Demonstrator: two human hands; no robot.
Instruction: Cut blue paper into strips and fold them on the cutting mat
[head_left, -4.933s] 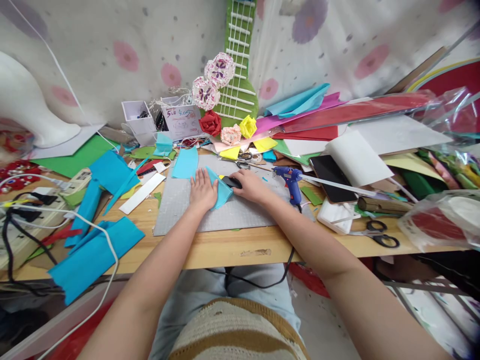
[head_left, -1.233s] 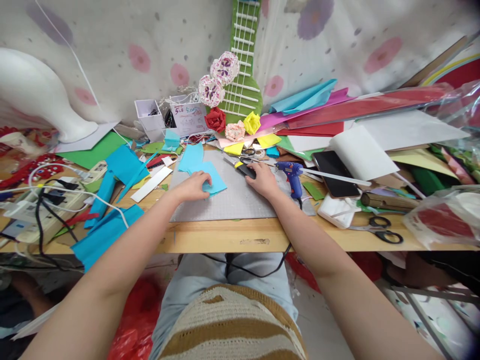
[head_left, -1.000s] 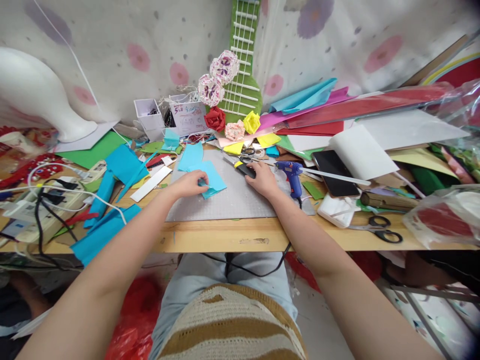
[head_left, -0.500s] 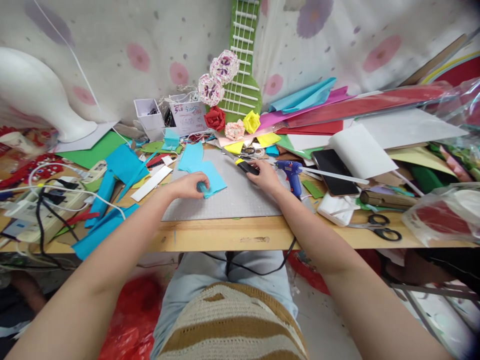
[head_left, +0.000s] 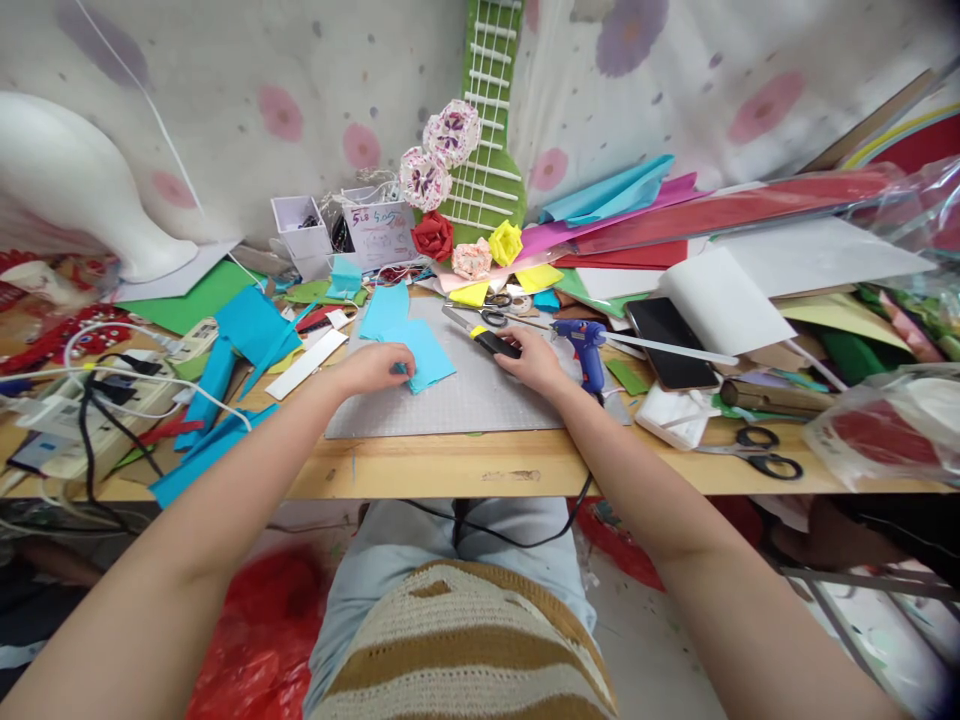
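My left hand (head_left: 379, 368) is closed at the left edge of a light blue sheet of paper (head_left: 431, 355), its fingertips pinching the edge. The sheet lies on a grey cutting mat (head_left: 480, 410). Another light blue piece of paper (head_left: 385, 308) lies just beyond it. My right hand (head_left: 531, 358) is closed around the rear end of a black and yellow utility knife (head_left: 491, 341). The knife rests low over the mat, its blade pointing away to the left. The undersides of the fingers of both hands are hidden.
A blue glue gun (head_left: 585, 350) stands right of my right hand, near a black phone (head_left: 670, 343) and scissors (head_left: 754, 452). A green guitar shape (head_left: 487, 190) with paper flowers stands behind. Power strips (head_left: 105, 430) and blue paper scraps (head_left: 255, 325) crowd the left.
The fingers of my left hand have flattened down over the paper's edge, which was lifted a little before. My right hand stays on the knife with hardly any movement.
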